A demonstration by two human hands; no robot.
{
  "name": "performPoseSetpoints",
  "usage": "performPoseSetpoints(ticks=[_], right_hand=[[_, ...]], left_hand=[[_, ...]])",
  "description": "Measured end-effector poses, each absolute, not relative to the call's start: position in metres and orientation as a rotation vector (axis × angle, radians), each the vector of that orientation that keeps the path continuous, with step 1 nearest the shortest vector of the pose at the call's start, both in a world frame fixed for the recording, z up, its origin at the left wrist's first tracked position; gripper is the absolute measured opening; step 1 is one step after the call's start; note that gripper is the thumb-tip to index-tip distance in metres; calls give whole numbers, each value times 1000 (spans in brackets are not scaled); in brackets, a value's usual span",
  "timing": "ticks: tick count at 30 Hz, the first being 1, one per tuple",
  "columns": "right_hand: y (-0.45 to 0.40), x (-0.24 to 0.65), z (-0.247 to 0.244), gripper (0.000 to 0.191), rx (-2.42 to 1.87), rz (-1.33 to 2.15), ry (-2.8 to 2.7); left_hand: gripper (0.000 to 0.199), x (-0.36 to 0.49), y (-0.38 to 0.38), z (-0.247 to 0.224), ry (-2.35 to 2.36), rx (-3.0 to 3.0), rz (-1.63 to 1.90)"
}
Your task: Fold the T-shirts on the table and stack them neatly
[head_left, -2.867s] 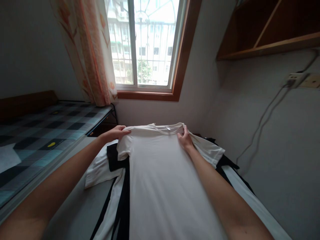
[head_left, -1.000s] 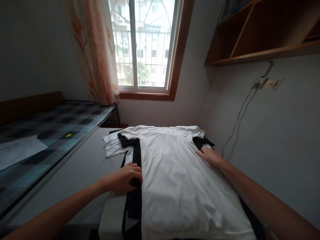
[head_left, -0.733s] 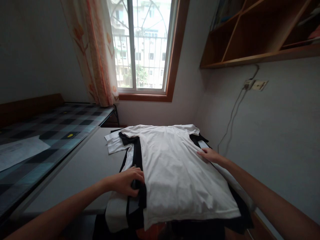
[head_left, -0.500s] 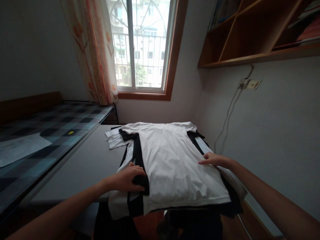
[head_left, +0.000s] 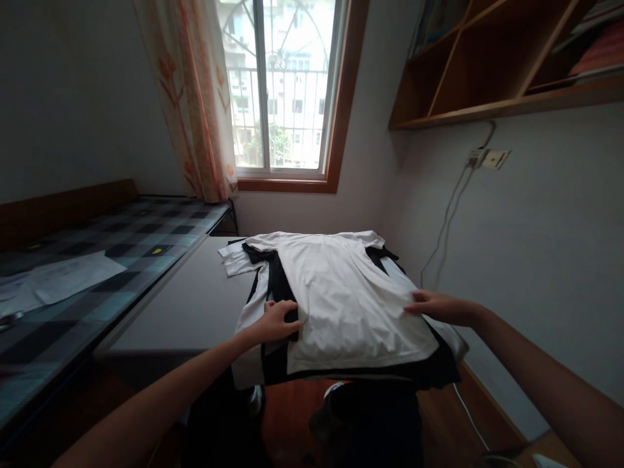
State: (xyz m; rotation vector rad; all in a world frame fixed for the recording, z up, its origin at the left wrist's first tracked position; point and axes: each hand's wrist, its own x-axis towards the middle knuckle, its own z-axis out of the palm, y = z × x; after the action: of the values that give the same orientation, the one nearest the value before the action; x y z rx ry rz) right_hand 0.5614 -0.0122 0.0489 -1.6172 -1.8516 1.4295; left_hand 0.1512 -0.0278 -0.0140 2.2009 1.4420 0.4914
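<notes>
A white T-shirt (head_left: 341, 299) lies spread over black and white garments on a grey table (head_left: 170, 305), its hem toward me. My left hand (head_left: 279, 320) is at its left edge, fingers curled and thumb tip on the white cloth. Beneath that hand is black cloth (head_left: 283, 279). At the right edge, my right hand (head_left: 439, 307) pinches the side of the white T-shirt, which is drawn outward there. A white sleeve (head_left: 238, 260) sticks out from the stack at the far left. Black fabric (head_left: 441, 370) hangs below the hem at the right.
On the left stands a bed with a checked cover (head_left: 160, 237) and papers (head_left: 78, 276). A curtain (head_left: 195, 97) hangs beside the window (head_left: 292, 97). Wooden shelves (head_left: 458, 110) and a socket with cords (head_left: 480, 158) are on the right wall.
Both hands have moved forward along the shirt's sides. The right side of the white T-shirt now bulges outward at my right hand. My left thumb and fingers have come closer together. The view has shifted.
</notes>
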Motion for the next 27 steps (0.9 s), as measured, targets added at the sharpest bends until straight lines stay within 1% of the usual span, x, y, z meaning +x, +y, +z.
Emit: performPoseSetpoints(ticks=[3,5,6,8,10,14,16,21,24,27], right_hand=[[-27,558,56,42,-1432,1528,-1543],[-36,558,59,46,-1395,1547,-1449],[-39,558,61,47,-1392,1562,-1432],[-45,558,64,49,-1387,1597,-1415],[-48,556,68,47,-1351,1606,-1391],[-50,547,79,40,-1247,1486,-1341],[-50,543,85,36,-1213,1395,-1312],[-49,539,95,27,-1171,1233,-1250],[-49,538,98,24,-1191,1170,-1272],[-50,538,100,25,-1187,1140,-1288]], left_hand=[[32,156,-26,-12,1340,2128,667],[28,155,-26,-10,1230,2081,723],[30,153,-26,-9,1200,2068,701],[41,149,-28,-7,1176,2075,579],[46,145,-31,-7,1174,2114,474],[35,143,-43,-5,1205,2158,575],[38,145,-49,-4,1225,2143,592],[48,156,-62,-2,1247,2219,394],[41,161,-69,-2,1274,2383,470],[47,166,-73,-1,1300,2452,471]])
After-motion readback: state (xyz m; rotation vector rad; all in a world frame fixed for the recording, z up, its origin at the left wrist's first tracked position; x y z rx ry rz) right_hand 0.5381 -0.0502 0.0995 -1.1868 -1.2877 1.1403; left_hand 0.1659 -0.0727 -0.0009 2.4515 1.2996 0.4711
